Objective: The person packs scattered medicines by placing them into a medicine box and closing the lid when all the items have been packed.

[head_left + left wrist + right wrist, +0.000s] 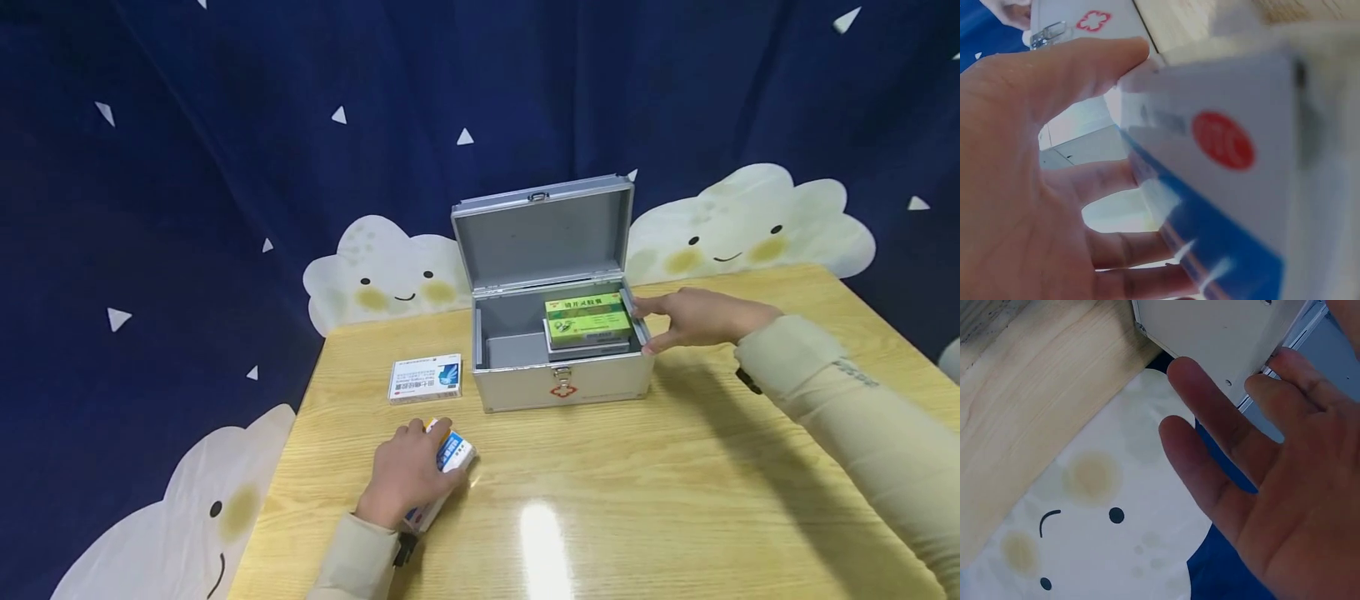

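Low on the table, my left hand [408, 471] grips a white and blue medicine box [456, 452], with the thumb on one side and the fingers on the other. A red OTC oval shows on this box in the left wrist view. My right hand [693, 317] touches the right rim of a silver first-aid case [517, 390], its ring and little fingers [1194, 456] extended beside the wall. The case lid [543, 237] stands raised. Inside on the right, a green medicine box [588, 321] lies on top of a white box [592, 350].
Left of the case, another white and blue medicine box [425, 378] lies flat on the wooden table [675, 500]. Behind the table hangs a dark blue curtain [375, 67] with white triangles and smiling clouds. The raised lid stands close in front of it.
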`<state>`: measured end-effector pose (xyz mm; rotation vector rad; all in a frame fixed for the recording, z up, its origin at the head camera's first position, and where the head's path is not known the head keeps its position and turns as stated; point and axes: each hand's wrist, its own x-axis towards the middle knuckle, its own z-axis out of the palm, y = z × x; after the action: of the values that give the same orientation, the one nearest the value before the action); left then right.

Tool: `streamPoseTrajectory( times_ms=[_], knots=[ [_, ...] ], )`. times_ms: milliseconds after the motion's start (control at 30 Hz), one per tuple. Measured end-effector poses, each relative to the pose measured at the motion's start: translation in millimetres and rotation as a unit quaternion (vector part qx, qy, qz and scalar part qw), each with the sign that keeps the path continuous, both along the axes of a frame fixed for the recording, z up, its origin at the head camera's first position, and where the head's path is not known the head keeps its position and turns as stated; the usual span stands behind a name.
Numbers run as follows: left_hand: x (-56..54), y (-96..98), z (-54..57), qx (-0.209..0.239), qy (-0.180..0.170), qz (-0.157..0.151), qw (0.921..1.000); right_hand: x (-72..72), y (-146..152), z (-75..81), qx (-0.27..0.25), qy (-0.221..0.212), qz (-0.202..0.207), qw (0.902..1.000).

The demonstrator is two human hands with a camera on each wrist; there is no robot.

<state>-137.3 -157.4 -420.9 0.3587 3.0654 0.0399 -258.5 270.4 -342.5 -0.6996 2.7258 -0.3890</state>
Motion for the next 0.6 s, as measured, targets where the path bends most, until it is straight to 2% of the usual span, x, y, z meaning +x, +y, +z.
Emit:
streamPoseTrajectory(
  times_ms=[167,367,600],
  knots=[
    [1.4,-2.7,7.6,0.011,0.018,0.022,0.9995,-4.9,-4.9,0.1,0.020,0.016,0.006,0.9997],
    [2.6,-4.5,24.1,0.032,0.039,0.053,0.9973,-7.3,-9.2,0.9,0.027,0.017,0.008,0.9994],
    [6.4,1.9,35.7,0.061,0.062,0.042,0.9953,-4.6,-5.1,0.5,0.031,0.026,0.008,0.9991]
  ],
)
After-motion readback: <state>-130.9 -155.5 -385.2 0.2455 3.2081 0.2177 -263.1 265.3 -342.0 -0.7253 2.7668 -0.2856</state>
